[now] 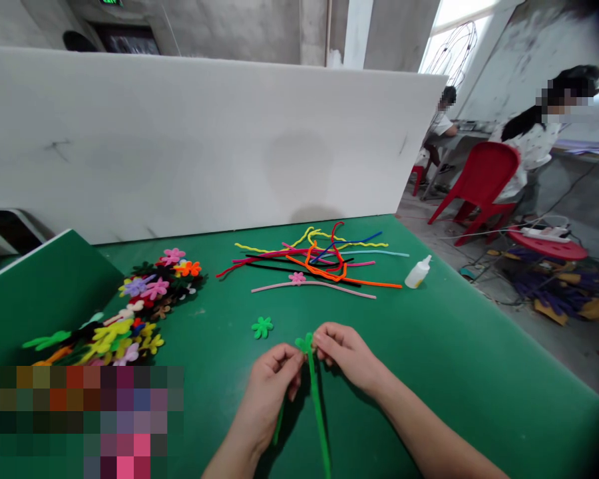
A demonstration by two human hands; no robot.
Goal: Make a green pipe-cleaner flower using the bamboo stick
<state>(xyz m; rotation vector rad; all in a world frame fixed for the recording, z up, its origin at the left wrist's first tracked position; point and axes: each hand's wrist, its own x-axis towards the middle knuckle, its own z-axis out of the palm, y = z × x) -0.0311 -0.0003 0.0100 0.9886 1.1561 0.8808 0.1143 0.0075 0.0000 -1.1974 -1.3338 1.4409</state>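
Green table (429, 372), glue bottle (418, 273) capped.

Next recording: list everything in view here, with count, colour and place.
green pipe cleaner: one, green, held upright between both hands
green felt flower: one, green, at the pipe cleaner's top, at the fingertips
loose felt flower: one, green, on the table left of the hands
pipe cleaners: a tangled bunch, mixed colours, table centre
pink flower: one, on a pink stem in that bunch
felt flower pile: many, mixed colours, table left
glue bottle: one, white, lying right of the bunch
table: one, green
white board: one, behind the table
red chair: one, right background
seated people: two, right background
left hand: pinching the stem
right hand: at the flower
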